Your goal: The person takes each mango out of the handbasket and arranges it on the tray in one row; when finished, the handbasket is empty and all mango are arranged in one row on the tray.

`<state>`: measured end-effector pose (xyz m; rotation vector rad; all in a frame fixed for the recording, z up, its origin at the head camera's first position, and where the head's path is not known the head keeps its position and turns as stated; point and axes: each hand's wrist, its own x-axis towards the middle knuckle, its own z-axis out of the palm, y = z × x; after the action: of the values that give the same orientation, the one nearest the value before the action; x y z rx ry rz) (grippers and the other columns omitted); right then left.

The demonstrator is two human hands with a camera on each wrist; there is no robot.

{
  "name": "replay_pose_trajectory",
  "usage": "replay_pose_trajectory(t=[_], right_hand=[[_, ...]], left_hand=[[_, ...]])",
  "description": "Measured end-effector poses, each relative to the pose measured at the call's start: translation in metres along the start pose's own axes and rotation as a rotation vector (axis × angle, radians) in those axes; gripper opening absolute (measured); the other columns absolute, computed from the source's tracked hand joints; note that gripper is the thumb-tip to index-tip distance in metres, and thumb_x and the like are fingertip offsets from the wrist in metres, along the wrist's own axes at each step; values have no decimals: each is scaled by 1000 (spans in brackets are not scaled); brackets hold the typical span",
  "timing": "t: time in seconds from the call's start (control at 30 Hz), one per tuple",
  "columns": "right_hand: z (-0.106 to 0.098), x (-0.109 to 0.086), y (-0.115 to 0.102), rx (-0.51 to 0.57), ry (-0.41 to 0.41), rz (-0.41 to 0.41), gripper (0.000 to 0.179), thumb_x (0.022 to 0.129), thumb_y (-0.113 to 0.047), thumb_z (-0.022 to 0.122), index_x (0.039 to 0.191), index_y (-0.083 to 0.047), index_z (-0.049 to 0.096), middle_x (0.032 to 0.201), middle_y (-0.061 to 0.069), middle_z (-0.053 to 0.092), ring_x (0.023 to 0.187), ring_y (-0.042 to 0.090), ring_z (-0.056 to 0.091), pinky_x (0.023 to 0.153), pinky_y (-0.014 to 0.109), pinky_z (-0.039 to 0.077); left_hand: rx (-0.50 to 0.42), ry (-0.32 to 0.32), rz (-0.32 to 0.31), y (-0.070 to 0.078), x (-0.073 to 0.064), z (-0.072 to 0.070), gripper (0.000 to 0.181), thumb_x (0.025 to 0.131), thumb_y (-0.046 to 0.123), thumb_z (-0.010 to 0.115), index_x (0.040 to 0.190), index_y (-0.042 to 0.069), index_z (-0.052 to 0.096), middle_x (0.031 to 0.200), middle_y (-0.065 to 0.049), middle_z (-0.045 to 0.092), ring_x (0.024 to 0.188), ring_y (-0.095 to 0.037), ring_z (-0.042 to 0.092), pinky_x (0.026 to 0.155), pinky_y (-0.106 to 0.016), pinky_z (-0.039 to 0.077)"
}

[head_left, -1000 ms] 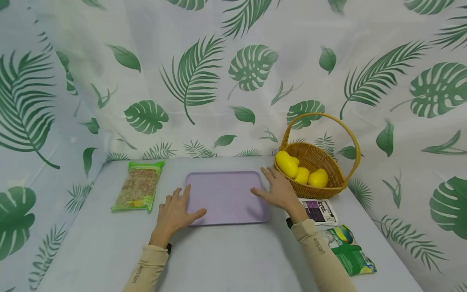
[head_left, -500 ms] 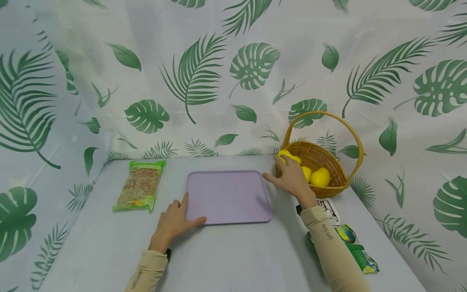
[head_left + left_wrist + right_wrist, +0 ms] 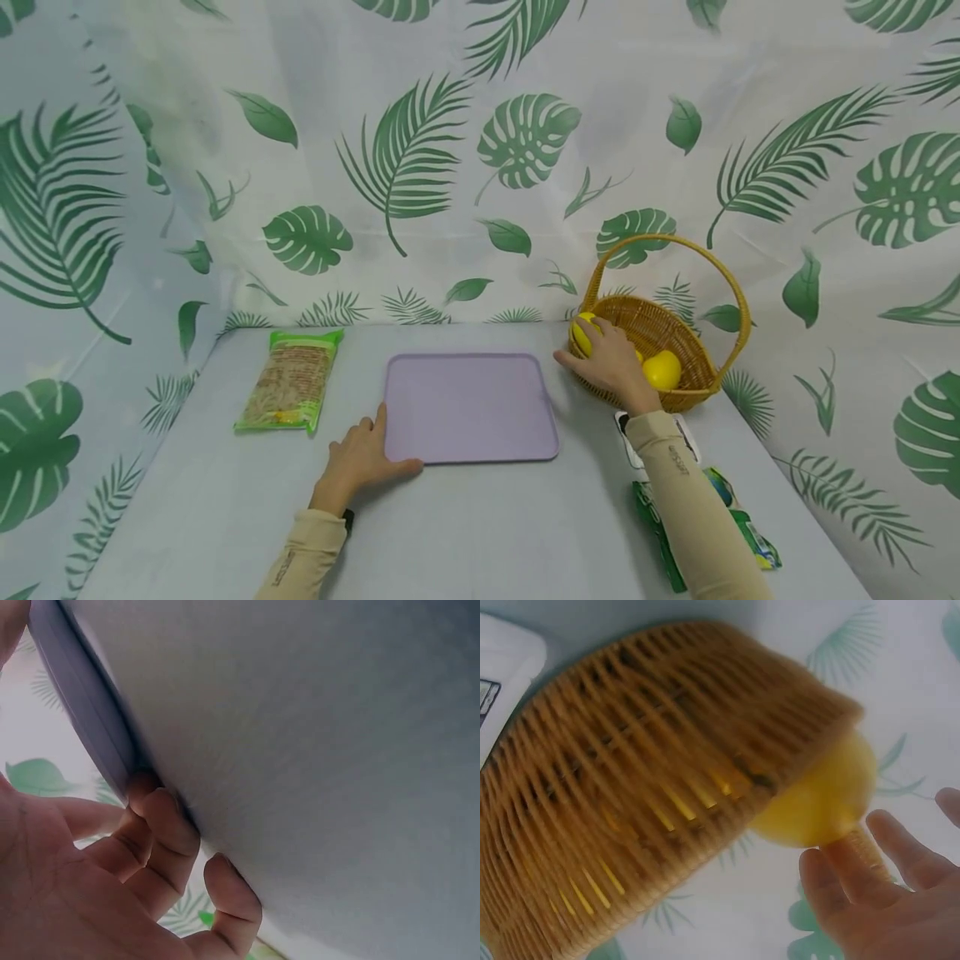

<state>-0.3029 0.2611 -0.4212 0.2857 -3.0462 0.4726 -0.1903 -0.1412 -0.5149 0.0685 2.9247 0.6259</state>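
My left hand is at the near left corner of a lilac tray, the thumb along the front edge and a finger along the left edge. In the left wrist view its bent fingertips touch the tray's rim. My right hand reaches over the left side of a wicker basket. Its fingers lie on a yellow mango, while the thumb sticks out to the left. From the right wrist, fingertips touch the mango, which pokes above the basket rim.
More yellow mangoes sit in the basket, under its tall arched handle. A white packet and a green bag lie partly under the right forearm. At the left lies a green-edged bag of brown food. Leaf-patterned cloth surrounds the table.
My right hand has moved right, from above the tray's right edge to the basket, and its fingers now lie on a mango. The left hand has settled slightly nearer against the tray's corner.
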Motion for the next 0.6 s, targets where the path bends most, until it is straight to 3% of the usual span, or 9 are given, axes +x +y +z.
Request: replay_pose_trajectory(t=[0.2, 0.4, 0.6], right_hand=[[-1, 5, 11, -34, -7, -8, 83, 95, -59, 55, 157, -8, 33, 157, 33, 29, 138, 59, 33, 110, 73, 31], [-3, 7, 17, 8, -9, 0, 82, 95, -56, 57, 156, -5, 35, 157, 33, 27, 140, 59, 30, 114, 71, 26], [-4, 10, 18, 58, -31, -1, 82, 95, -50, 60, 154, 0, 34, 159, 35, 22, 144, 60, 21, 120, 71, 10]], left_hand=[[1, -13, -13, 0, 2, 1, 126, 68, 75, 75, 158, 1, 26, 137, -27, 54, 122, -45, 57, 95, -78, 38], [-2, -21, -22, 1, 1, -2, 126, 68, 74, 76, 158, 0, 26, 139, -28, 53, 123, -46, 56, 96, -79, 37], [0, -21, -28, 3, 0, -3, 126, 68, 74, 77, 157, 1, 26, 138, -27, 54, 122, -45, 57, 95, -78, 38]])
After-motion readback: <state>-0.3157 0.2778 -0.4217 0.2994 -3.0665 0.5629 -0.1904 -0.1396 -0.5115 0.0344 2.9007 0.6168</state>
